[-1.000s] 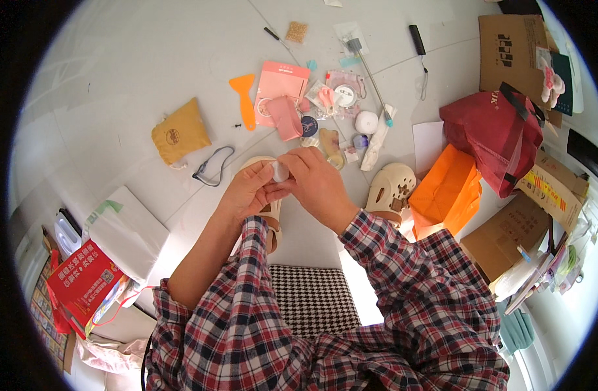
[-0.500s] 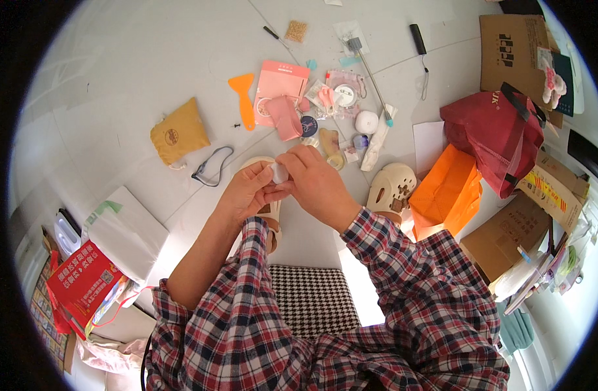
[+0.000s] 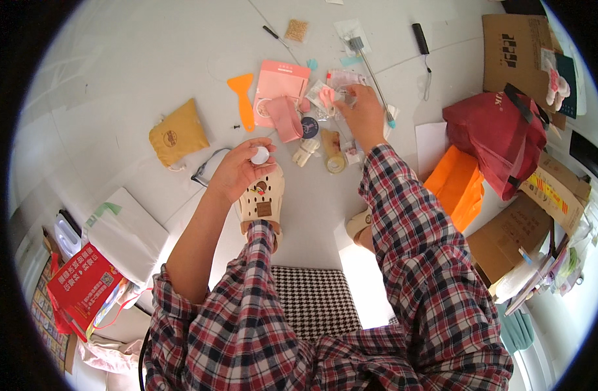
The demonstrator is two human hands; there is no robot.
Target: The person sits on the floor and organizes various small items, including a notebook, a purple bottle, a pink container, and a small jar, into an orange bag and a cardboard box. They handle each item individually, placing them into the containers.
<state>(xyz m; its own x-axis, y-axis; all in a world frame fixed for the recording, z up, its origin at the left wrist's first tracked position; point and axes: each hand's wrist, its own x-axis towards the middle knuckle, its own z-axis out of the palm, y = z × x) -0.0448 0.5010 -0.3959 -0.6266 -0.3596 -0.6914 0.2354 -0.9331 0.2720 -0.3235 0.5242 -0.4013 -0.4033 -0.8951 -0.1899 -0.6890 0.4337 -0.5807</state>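
Palm up, my left hand (image 3: 237, 173) holds a small white round disc (image 3: 260, 155) between thumb and fingers, above a cream clog (image 3: 260, 195). My right hand (image 3: 365, 117) reaches out over a pile of small items on the floor. Its fingertips are bent down beside pink-handled scissors (image 3: 326, 96) and a clear plastic packet (image 3: 344, 79); what they touch or grip is not clear. Near that hand lie a roll of yellowish tape (image 3: 336, 163), a dark round badge (image 3: 310, 127), a pink cloth strip (image 3: 286, 120) and a pink card (image 3: 283, 81).
An orange scraper (image 3: 241, 98) and a mustard drawstring pouch (image 3: 178, 135) lie on the left. A long-handled tool (image 3: 374, 78) is behind my right hand. A red bag (image 3: 494, 140), an orange bag (image 3: 455, 186) and cardboard boxes (image 3: 514, 52) stand on the right.
My hands were together around the white disc; now they are apart. The left keeps the disc, a little to the left and higher in view. The right has moved forward and right over the pile.
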